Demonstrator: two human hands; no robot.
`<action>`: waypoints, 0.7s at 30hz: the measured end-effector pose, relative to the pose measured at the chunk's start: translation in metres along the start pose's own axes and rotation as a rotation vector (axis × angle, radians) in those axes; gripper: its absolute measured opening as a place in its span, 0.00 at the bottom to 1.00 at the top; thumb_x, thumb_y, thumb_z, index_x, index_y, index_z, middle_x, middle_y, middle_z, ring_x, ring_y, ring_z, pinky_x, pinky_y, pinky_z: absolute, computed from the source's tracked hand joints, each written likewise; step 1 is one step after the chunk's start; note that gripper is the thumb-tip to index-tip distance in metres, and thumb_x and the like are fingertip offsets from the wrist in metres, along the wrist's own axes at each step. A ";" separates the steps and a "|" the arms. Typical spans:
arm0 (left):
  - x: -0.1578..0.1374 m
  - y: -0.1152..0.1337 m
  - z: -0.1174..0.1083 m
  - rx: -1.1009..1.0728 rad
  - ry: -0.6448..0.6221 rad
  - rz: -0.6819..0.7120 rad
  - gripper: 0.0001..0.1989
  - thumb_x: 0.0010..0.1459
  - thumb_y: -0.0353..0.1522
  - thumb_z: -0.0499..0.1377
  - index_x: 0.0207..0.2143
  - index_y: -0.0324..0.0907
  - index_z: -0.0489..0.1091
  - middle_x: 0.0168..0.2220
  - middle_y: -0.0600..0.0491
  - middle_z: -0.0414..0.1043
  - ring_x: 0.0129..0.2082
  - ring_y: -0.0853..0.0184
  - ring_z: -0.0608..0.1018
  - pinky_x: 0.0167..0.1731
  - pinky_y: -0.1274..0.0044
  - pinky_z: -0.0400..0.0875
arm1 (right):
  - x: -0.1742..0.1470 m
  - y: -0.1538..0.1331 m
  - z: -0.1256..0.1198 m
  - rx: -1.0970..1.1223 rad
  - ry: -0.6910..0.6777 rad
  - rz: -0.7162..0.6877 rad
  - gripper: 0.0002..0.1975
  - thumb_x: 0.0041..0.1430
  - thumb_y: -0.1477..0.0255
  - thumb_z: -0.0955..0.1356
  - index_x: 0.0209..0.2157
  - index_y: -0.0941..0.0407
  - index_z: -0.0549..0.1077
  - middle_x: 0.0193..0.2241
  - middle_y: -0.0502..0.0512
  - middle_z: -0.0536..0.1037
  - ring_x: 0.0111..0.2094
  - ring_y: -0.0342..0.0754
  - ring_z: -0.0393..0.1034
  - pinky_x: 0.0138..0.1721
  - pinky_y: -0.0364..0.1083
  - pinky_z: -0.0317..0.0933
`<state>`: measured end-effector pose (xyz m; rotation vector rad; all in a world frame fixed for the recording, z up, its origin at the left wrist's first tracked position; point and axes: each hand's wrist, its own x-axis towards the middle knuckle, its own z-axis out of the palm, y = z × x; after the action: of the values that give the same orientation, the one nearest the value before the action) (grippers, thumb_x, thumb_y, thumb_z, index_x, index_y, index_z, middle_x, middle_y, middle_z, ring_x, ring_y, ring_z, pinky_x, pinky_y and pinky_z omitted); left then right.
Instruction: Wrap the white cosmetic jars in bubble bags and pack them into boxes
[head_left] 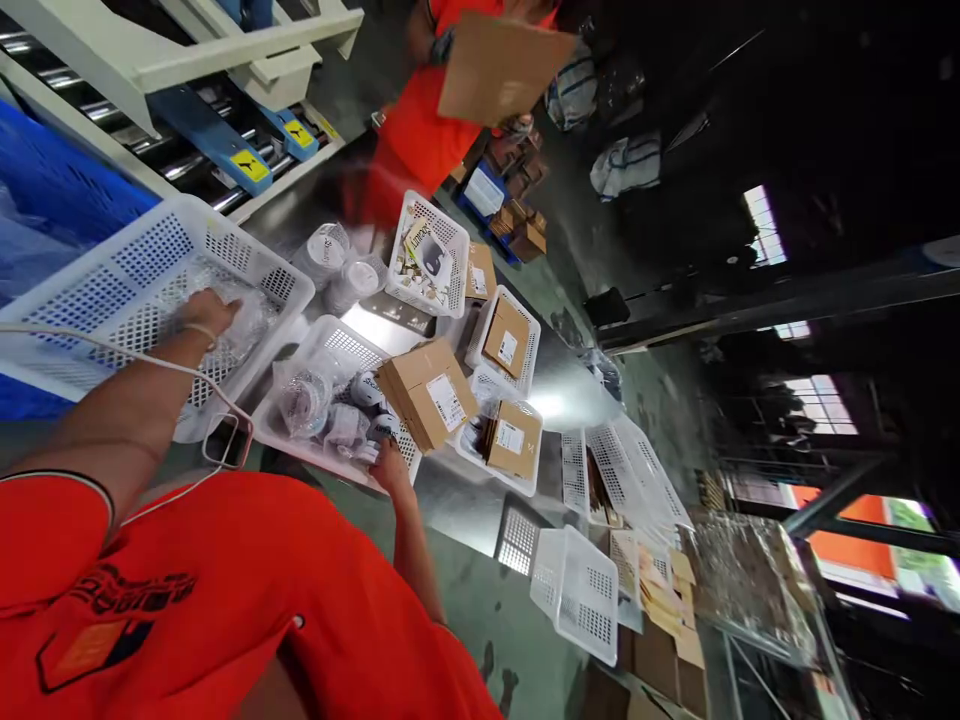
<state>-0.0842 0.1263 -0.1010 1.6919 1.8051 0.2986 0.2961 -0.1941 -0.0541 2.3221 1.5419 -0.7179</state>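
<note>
My left hand reaches into a large white perforated basket, its fingers curled on clear bubble wrap. My right hand is closed at the near edge of a second white basket, beside a white round item with black lettering. What its fingers hold, if anything, is hidden. More such round items lie in this basket, along with bubble-wrapped pieces. A stack of flat brown cardboard boxes with a white label leans across the basket's right side.
Wrapped rolls, a basket of small parts and baskets with labelled cardboard stand on the metal table. A co-worker in orange holds a cardboard sheet. A white cable crosses my left arm. A roller conveyor is behind.
</note>
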 end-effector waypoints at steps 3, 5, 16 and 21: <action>-0.004 -0.007 0.002 -0.068 -0.001 -0.122 0.28 0.71 0.48 0.57 0.49 0.29 0.78 0.43 0.46 0.84 0.40 0.67 0.77 0.48 0.68 0.77 | 0.000 -0.003 -0.002 -0.021 -0.019 0.015 0.20 0.52 0.82 0.76 0.45 0.52 0.76 0.53 0.64 0.80 0.53 0.59 0.81 0.47 0.50 0.73; -0.008 -0.012 -0.005 -0.120 0.026 -0.115 0.27 0.72 0.46 0.56 0.53 0.29 0.77 0.46 0.47 0.84 0.41 0.67 0.77 0.49 0.70 0.78 | 0.000 -0.004 -0.003 -0.034 -0.031 0.020 0.20 0.53 0.83 0.76 0.46 0.52 0.76 0.54 0.64 0.81 0.53 0.58 0.81 0.47 0.49 0.72; -0.060 -0.022 -0.049 -0.046 0.000 0.240 0.31 0.66 0.25 0.52 0.71 0.33 0.70 0.54 0.44 0.78 0.45 0.65 0.77 0.59 0.70 0.75 | -0.007 -0.027 -0.060 0.221 0.119 -0.147 0.24 0.58 0.65 0.81 0.53 0.54 0.77 0.52 0.62 0.82 0.51 0.58 0.80 0.49 0.50 0.73; -0.069 -0.020 -0.041 0.098 -0.027 0.266 0.25 0.62 0.27 0.53 0.57 0.29 0.80 0.50 0.40 0.79 0.47 0.60 0.79 0.59 0.70 0.76 | 0.006 -0.065 -0.084 0.585 0.189 -0.306 0.27 0.52 0.70 0.81 0.54 0.54 0.77 0.50 0.59 0.83 0.51 0.57 0.80 0.54 0.52 0.75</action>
<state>-0.1265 0.0680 -0.0606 1.9993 1.5973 0.3022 0.2603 -0.1232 0.0169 2.6382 2.0182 -1.1899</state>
